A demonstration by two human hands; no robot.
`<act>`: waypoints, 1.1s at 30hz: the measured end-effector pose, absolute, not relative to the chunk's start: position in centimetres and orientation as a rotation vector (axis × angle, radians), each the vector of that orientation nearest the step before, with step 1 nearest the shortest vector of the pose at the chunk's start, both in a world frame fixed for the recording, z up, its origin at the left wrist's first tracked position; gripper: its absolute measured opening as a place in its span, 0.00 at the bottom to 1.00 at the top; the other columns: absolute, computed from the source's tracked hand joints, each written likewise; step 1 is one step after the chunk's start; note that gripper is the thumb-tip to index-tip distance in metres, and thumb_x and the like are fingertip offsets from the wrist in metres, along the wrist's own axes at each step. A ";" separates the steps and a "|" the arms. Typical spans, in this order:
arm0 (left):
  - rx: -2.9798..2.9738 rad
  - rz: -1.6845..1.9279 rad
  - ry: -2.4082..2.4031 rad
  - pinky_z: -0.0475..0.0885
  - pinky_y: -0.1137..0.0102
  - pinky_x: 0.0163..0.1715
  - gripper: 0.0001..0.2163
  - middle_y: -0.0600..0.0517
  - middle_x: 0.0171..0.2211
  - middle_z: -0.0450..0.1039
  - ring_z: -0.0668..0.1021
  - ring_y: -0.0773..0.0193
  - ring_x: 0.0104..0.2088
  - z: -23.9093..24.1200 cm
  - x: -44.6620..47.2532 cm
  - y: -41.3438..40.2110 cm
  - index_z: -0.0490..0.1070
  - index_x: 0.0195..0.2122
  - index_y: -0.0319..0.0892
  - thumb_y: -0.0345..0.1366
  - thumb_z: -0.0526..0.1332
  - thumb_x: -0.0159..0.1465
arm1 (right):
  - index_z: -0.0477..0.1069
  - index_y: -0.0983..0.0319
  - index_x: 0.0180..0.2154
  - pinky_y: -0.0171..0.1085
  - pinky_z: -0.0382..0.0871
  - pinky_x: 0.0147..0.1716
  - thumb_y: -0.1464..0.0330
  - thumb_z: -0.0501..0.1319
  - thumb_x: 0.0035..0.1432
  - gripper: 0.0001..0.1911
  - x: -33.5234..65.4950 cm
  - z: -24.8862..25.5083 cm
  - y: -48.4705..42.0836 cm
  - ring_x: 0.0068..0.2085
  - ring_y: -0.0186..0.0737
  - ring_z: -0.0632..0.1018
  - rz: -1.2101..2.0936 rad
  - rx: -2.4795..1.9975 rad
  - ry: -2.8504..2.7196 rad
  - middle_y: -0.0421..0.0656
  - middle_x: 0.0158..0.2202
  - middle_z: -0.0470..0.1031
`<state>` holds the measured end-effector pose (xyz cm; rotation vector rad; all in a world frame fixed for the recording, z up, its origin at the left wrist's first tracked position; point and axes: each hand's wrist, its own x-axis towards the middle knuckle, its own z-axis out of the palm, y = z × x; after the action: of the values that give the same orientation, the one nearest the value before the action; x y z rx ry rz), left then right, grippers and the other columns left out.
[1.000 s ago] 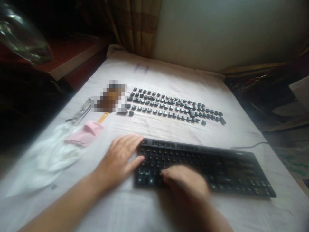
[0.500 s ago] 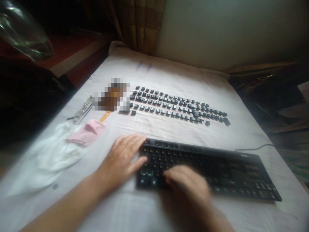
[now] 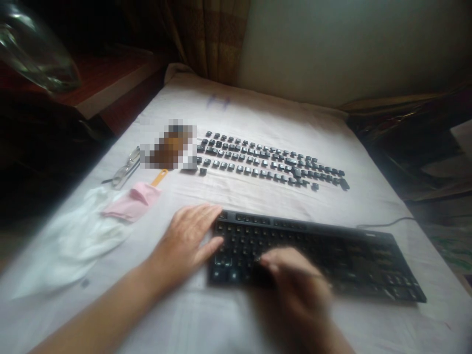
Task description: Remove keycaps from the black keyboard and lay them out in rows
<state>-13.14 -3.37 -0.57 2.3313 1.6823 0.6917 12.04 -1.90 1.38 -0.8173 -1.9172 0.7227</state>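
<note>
A black keyboard (image 3: 332, 255) lies across the near part of the white cloth, most of its key sockets bare of caps. My left hand (image 3: 193, 231) rests at its left end, fingers stretched over the top left corner and thumb apart against the side edge. Over the lower left middle of the keys is my right hand (image 3: 295, 278), blurred, with fingers pinched together. A thin dark line shows along that hand, but what it holds I cannot make out. Behind the keyboard, loose black keycaps (image 3: 256, 161) are laid out in several rows.
On the left lie a pink cloth (image 3: 131, 204), a crumpled white cloth (image 3: 77, 246), glasses (image 3: 125, 169) and a yellow handle tip (image 3: 160, 177) beside a pixelated patch. A cable (image 3: 385, 222) runs off behind the keyboard. A clear glass vessel (image 3: 40, 54) stands on a reddish wooden surface (image 3: 110, 81).
My right hand has shifted a little to the right along the keyboard, its fingers still pinched. My left hand stays at the left end. The view has moved very slightly.
</note>
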 end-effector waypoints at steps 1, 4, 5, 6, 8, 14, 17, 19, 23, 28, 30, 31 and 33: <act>2.329 0.690 1.686 0.62 0.52 0.61 0.22 0.42 0.60 0.69 0.70 0.51 0.60 -0.6 -13.2 -3.4 0.61 0.64 0.38 0.42 0.53 0.71 | 0.73 0.58 0.41 0.38 0.78 0.32 0.80 0.58 0.61 0.13 12.0 1.5 -1.9 0.33 0.40 0.81 0.734 -0.825 -1.892 0.43 0.32 0.80; 2.331 0.717 1.684 0.62 0.52 0.61 0.22 0.42 0.60 0.70 0.70 0.51 0.60 -0.3 -13.2 -3.3 0.61 0.63 0.39 0.42 0.54 0.70 | 0.74 0.58 0.39 0.38 0.78 0.32 0.79 0.59 0.61 0.11 11.9 1.6 -2.1 0.33 0.41 0.82 0.763 -0.899 -1.778 0.42 0.32 0.80; 2.342 0.742 1.671 0.62 0.52 0.61 0.22 0.42 0.60 0.70 0.70 0.51 0.60 -0.2 -13.2 -3.3 0.62 0.63 0.39 0.41 0.55 0.70 | 0.74 0.58 0.39 0.38 0.78 0.32 0.79 0.59 0.61 0.11 11.8 1.5 -2.2 0.33 0.40 0.81 0.768 -0.932 -1.734 0.42 0.32 0.80; 2.360 0.776 1.649 0.62 0.53 0.61 0.21 0.42 0.59 0.70 0.70 0.51 0.59 0.0 -13.2 -3.3 0.63 0.62 0.40 0.41 0.56 0.70 | 0.74 0.58 0.38 0.37 0.78 0.32 0.79 0.59 0.61 0.11 11.8 1.5 -2.2 0.33 0.40 0.81 0.775 -0.957 -1.698 0.41 0.32 0.80; 2.396 0.860 1.584 0.62 0.53 0.60 0.20 0.44 0.56 0.73 0.71 0.52 0.58 0.5 -12.8 -3.4 0.65 0.60 0.41 0.41 0.57 0.69 | 0.74 0.58 0.38 0.37 0.78 0.33 0.78 0.60 0.61 0.10 11.7 1.4 -2.3 0.34 0.39 0.81 0.783 -0.976 -1.666 0.41 0.33 0.80; 2.401 1.006 1.352 0.65 0.56 0.55 0.18 0.46 0.45 0.79 0.77 0.54 0.48 1.4 -10.2 -4.0 0.70 0.54 0.43 0.47 0.61 0.67 | 0.73 0.57 0.42 0.38 0.78 0.31 0.77 0.59 0.62 0.11 11.2 0.9 -2.2 0.33 0.40 0.81 0.720 -0.815 -1.745 0.43 0.33 0.80; 2.334 1.035 1.285 0.67 0.58 0.51 0.16 0.48 0.40 0.80 0.77 0.56 0.44 1.6 -9.0 -4.2 0.71 0.50 0.44 0.45 0.63 0.66 | 0.71 0.56 0.44 0.37 0.78 0.30 0.77 0.58 0.63 0.12 10.8 1.3 -2.4 0.32 0.39 0.81 0.694 -0.734 -1.783 0.42 0.33 0.79; 2.275 1.036 1.262 0.67 0.61 0.47 0.11 0.52 0.37 0.79 0.78 0.59 0.40 1.7 -8.6 -4.3 0.72 0.46 0.44 0.41 0.63 0.66 | 0.72 0.57 0.42 0.36 0.78 0.30 0.77 0.58 0.62 0.11 10.6 1.8 -2.4 0.31 0.38 0.80 0.684 -0.734 -1.824 0.42 0.32 0.79; 2.171 1.018 1.286 0.68 0.64 0.41 0.04 0.54 0.33 0.78 0.77 0.63 0.36 2.1 -8.2 -4.3 0.74 0.41 0.46 0.37 0.61 0.66 | 0.74 0.59 0.39 0.34 0.77 0.28 0.77 0.58 0.63 0.10 10.4 2.7 -2.5 0.30 0.38 0.80 0.686 -0.746 -1.861 0.42 0.30 0.79; 2.150 0.974 1.336 0.69 0.63 0.42 0.05 0.53 0.33 0.78 0.77 0.61 0.36 2.1 -8.4 -4.3 0.75 0.39 0.46 0.37 0.61 0.65 | 0.75 0.59 0.41 0.35 0.78 0.31 0.76 0.58 0.63 0.10 10.5 2.9 -2.3 0.32 0.39 0.82 0.687 -0.700 -1.866 0.44 0.32 0.81; 2.192 0.983 1.350 0.68 0.62 0.44 0.05 0.53 0.33 0.78 0.77 0.61 0.37 2.1 -8.5 -4.3 0.74 0.40 0.45 0.37 0.62 0.64 | 0.75 0.59 0.40 0.35 0.79 0.32 0.77 0.58 0.63 0.10 10.5 3.0 -2.3 0.33 0.39 0.82 0.697 -0.687 -1.874 0.44 0.33 0.81; 2.218 0.992 1.350 0.67 0.61 0.44 0.05 0.53 0.33 0.79 0.77 0.60 0.37 2.1 -8.6 -4.3 0.74 0.40 0.45 0.36 0.62 0.64 | 0.75 0.59 0.40 0.35 0.79 0.32 0.77 0.58 0.62 0.10 10.5 3.1 -2.3 0.33 0.39 0.82 0.696 -0.676 -1.877 0.44 0.33 0.82; 2.272 1.001 1.353 0.66 0.61 0.44 0.04 0.53 0.33 0.79 0.77 0.60 0.37 2.3 -8.7 -4.2 0.74 0.39 0.45 0.36 0.62 0.64 | 0.75 0.59 0.39 0.35 0.79 0.32 0.77 0.59 0.62 0.09 10.5 3.2 -2.2 0.32 0.38 0.82 0.700 -0.647 -1.889 0.43 0.32 0.82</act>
<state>-8.69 -4.23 2.26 2.2724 1.3534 1.0015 10.52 -2.24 3.20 -0.6466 -1.8887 0.6996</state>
